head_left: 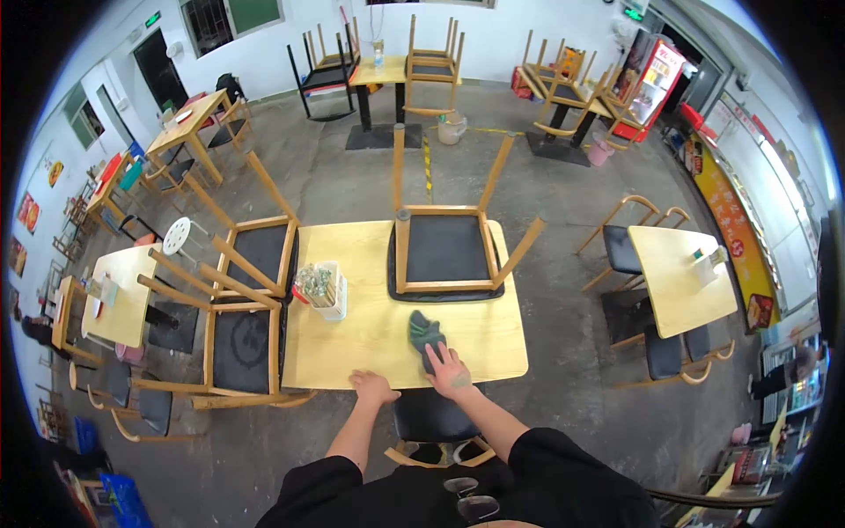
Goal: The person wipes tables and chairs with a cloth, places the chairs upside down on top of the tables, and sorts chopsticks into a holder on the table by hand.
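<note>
A dark green-grey cloth (425, 332) lies bunched on the light wooden table (352, 352). My right hand (448, 370) rests on the cloth's near end, fingers spread. At the table's near edge is my left hand (372, 385), its fingers bent over the edge and thumb apart, with no object in it. An upturned chair (440, 249) sits on the table beyond the cloth. To the left of the cloth stands a white holder (330, 299) filled with chopsticks or similar sticks.
More upturned chairs (242, 348) overlap the table's left side. A black-seated chair (431, 414) is tucked below the near edge. Another table (682, 299) with chairs stands right. A white stool (179, 236) is left. Two people are at the far left and far right.
</note>
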`<action>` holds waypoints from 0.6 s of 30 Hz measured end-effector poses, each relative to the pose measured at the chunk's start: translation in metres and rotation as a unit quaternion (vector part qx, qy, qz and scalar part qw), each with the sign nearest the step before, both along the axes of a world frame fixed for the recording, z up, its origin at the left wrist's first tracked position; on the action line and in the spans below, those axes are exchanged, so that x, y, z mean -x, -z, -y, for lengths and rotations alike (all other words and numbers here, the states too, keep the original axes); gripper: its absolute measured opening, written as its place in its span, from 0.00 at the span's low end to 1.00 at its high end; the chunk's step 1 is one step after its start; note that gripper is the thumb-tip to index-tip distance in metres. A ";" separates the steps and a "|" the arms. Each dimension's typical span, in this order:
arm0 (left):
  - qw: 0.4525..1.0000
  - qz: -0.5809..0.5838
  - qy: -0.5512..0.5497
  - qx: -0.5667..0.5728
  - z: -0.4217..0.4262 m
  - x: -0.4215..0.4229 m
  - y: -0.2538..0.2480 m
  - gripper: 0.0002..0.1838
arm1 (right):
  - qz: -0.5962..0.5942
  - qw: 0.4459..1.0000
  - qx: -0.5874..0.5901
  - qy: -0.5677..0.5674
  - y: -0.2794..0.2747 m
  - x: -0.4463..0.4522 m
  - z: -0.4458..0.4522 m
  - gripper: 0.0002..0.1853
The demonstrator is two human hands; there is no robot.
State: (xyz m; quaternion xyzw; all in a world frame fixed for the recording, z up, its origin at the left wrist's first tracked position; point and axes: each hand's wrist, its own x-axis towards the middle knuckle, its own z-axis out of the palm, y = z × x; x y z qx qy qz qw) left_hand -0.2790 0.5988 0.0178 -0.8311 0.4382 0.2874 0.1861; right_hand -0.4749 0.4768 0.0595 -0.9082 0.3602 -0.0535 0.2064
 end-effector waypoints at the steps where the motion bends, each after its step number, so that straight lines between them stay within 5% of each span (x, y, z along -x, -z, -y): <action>1: 1.000 -0.004 0.003 -0.007 0.002 -0.001 0.001 0.54 | -0.027 1.000 0.007 -0.014 0.011 0.001 0.001 0.48; 7: 1.000 -0.012 0.006 0.006 0.007 -0.004 0.005 0.49 | 0.011 0.999 0.016 -0.030 0.052 -0.012 0.012 0.46; 11: 0.999 0.002 -0.039 0.009 0.008 0.001 0.005 0.59 | 0.109 0.994 0.003 -0.027 0.070 -0.029 0.016 0.43; 18: 0.998 -0.019 -0.064 0.002 0.007 0.002 -0.002 0.62 | 0.142 0.979 0.025 -0.145 0.059 -0.087 0.021 0.40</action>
